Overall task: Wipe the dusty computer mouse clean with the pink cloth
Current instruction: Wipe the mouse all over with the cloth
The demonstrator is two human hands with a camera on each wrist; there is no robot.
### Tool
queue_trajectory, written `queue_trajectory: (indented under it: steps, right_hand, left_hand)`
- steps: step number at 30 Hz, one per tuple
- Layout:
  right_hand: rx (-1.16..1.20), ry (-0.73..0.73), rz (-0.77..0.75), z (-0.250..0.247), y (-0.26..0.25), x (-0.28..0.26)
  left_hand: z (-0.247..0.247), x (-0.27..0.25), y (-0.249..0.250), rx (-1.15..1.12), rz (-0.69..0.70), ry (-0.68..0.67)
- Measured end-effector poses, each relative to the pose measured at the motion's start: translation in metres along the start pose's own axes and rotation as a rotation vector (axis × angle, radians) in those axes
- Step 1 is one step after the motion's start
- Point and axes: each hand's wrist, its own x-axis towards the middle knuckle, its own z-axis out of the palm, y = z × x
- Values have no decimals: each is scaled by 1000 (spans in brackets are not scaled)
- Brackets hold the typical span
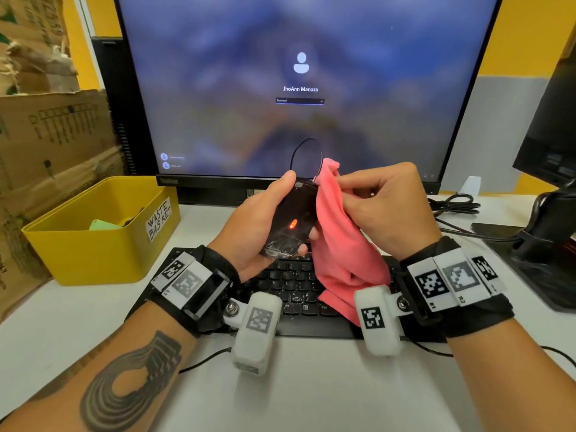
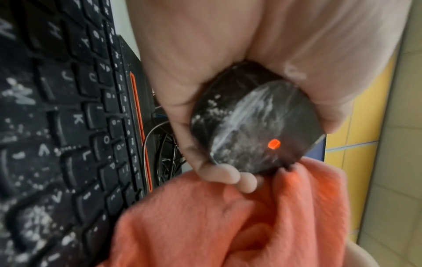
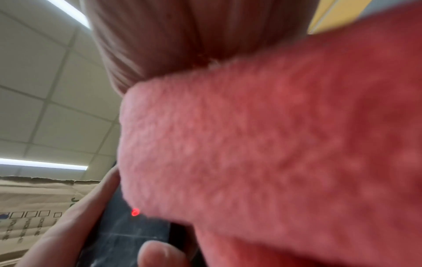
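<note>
My left hand (image 1: 265, 219) grips the black computer mouse (image 1: 291, 218) above the keyboard, underside up, its red sensor light glowing. White dust streaks the mouse (image 2: 253, 122) near its rear end. My right hand (image 1: 383, 207) pinches the pink cloth (image 1: 339, 244) and holds it against the mouse's right edge; the cloth hangs down onto the keyboard. In the right wrist view the cloth (image 3: 274, 144) fills most of the picture and hides my fingers, with the mouse (image 3: 128, 229) and the left hand's fingers (image 3: 160, 254) at the bottom. The mouse cable (image 1: 307, 151) loops up in front of the monitor.
A black keyboard (image 1: 293, 288), speckled with white dust (image 2: 57, 126), lies under my hands on the white desk (image 1: 311, 385). A yellow bin labelled waste basket (image 1: 99, 232) stands at left, cardboard boxes (image 1: 46, 135) behind it. A lit monitor (image 1: 299, 88) faces me; cables (image 1: 455, 204) and a second monitor stand (image 1: 542, 244) sit at right.
</note>
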Motion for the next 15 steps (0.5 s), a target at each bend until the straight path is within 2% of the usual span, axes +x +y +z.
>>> queue_trajectory:
  steps: [4,9,15]
  right_hand:
    - [-11,37,-108,3,-4,-2]
    - [-33,108,-255,8,-10,-5]
    - [-48,74,-334,14,-16,-8]
  left_hand:
    - [0,0,-1,39,7,-31]
    - [4,-1,0,62,51,8]
    - [10,-1,-2,132,104,30]
